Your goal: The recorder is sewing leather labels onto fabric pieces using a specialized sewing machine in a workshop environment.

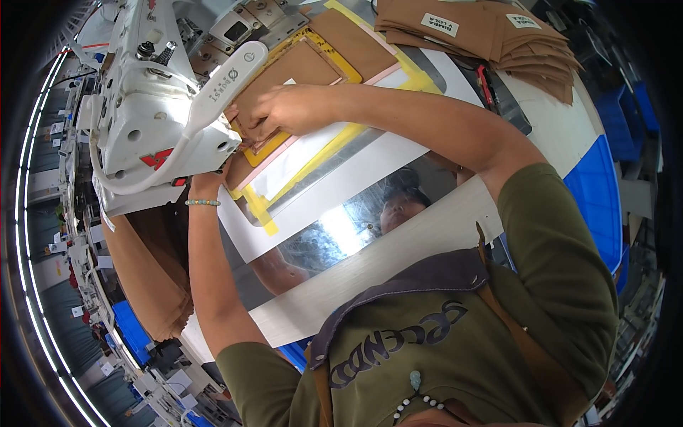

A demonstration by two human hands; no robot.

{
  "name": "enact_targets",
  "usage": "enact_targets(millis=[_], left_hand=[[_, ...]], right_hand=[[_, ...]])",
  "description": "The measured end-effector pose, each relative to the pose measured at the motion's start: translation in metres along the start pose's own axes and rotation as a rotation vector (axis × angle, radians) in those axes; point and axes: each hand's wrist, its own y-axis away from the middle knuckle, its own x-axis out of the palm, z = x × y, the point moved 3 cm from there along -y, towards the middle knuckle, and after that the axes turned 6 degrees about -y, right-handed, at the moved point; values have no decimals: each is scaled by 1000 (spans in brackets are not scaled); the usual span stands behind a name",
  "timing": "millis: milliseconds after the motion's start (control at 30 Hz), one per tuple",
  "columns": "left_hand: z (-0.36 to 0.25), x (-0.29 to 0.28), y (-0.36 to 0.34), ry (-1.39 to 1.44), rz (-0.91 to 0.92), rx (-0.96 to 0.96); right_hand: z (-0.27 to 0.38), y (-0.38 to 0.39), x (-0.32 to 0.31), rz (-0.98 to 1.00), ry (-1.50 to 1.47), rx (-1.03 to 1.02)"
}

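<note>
A brown panel (302, 67) lies inside a yellow frame (340, 53) on the bed of a white sewing machine (146, 121). My right hand (292, 110) reaches in from the right and rests on the panel's near-left part. Its fingers are bent and slightly apart, the tips down on the brown material close to the machine head. My left hand (208, 183), with a beaded bracelet at the wrist, goes up behind the machine head, which hides most of its fingers. Under the frame lies a larger template edged with yellow tape (313, 171) and pink strips.
Stacks of brown pieces with white labels (437, 25) lie at the back right. Near them is a red-handled tool (486, 87). A shiny metal plate (341, 231) covers the table's near side. Blue bins (596, 199) stand on the right; brown material (146, 274) hangs at the left.
</note>
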Motion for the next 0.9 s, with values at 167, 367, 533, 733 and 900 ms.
enact_targets(millis=[167, 367, 533, 733, 900], left_hand=[[4, 6, 8, 113, -88, 1], [9, 7, 17, 174, 46, -189], [1, 7, 27, 250, -59, -257], [-14, -13, 41, 192, -85, -467], [-27, -38, 46, 306, 12, -583]], right_hand=[[5, -5, -7, 44, 34, -4], [-3, -22, -10, 3, 244, 144], [-7, -22, -5, -17, 187, 142], [1, -13, -7, 41, 50, 116], [9, -6, -5, 34, 7, 33]])
